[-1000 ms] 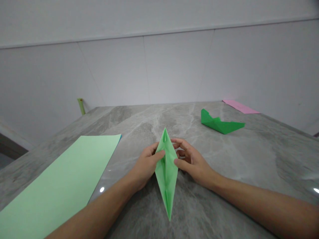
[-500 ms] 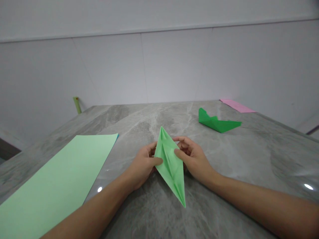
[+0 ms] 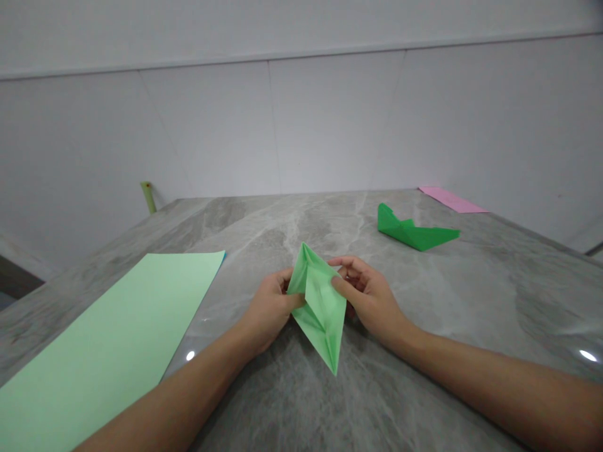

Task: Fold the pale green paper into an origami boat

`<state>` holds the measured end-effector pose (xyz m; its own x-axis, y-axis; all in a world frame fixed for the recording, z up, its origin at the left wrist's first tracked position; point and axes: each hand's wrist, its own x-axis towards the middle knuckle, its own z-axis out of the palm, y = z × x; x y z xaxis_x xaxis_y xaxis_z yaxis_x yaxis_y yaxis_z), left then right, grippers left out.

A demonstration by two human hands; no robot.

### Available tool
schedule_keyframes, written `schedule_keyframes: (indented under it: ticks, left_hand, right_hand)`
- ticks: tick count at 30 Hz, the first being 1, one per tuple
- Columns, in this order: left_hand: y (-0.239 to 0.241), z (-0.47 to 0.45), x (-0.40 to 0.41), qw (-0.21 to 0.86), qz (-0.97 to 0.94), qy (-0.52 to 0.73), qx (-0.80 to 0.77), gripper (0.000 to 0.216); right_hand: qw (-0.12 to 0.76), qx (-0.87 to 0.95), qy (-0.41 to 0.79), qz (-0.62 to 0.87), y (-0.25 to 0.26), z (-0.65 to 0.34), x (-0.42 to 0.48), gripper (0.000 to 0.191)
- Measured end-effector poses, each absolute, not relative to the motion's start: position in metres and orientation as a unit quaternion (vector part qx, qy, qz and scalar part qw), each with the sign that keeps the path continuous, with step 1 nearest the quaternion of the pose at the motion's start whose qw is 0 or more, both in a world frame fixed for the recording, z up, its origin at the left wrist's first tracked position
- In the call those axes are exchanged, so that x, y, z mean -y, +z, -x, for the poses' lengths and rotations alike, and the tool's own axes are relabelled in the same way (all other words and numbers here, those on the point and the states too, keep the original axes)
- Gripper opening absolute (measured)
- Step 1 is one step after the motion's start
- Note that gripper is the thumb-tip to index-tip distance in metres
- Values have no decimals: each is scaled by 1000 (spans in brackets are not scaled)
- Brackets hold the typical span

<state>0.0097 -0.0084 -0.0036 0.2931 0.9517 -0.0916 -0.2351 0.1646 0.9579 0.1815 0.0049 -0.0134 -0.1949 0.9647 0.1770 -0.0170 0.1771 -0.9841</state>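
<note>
Grey table (image 3: 452,307) spreads below a pale wall (image 3: 330,125). Just below the centre of the frame we have the folded paper (image 3: 325,301) pinched at both edges: left hand (image 3: 271,311) on its left side, thumb at the slit, right hand (image 3: 372,298) thumb-over-fingers on its upper right. We expect it light, springy at the folds, easily creased; we would grip the broad sides and spare the thin tips.

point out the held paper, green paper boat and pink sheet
Held paper (image 3: 325,300): head view, on its right panel
Green paper boat (image 3: 414,236): head view, middle of its side
Pink sheet (image 3: 451,200): head view, middle of its face
</note>
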Motion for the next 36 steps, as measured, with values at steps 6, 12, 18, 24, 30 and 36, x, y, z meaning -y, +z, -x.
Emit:
schedule_keyframes:
  ticks: [6,12,18,24,30,36]
  left_hand:
    - [-7,-10,7,626,-443,480,-426,34]
    - [-9,-8,6,577,-480,471,-464,30]
    - [-6,-9,9,581,-520,458,-426,32]
    - [-4,-8,9,553,-543,414,-478,25]
    - [-4,-6,7,525,-557,406,-499,23]
    - [0,-9,10,540,-540,414,-496,24]
  right_hand:
    - [499,614,472,389,-15,-182,-3,37]
    - [447,737,325,389,-14,-186,2,23]
    - [441,723,330,417,-13,-187,0,22]
    - [417,707,376,429,-15,-186,-1,21]
    - [417,696,369,454,-17,-186,-1,19]
    - [402,701,357,469,-20,-187,-3,18]
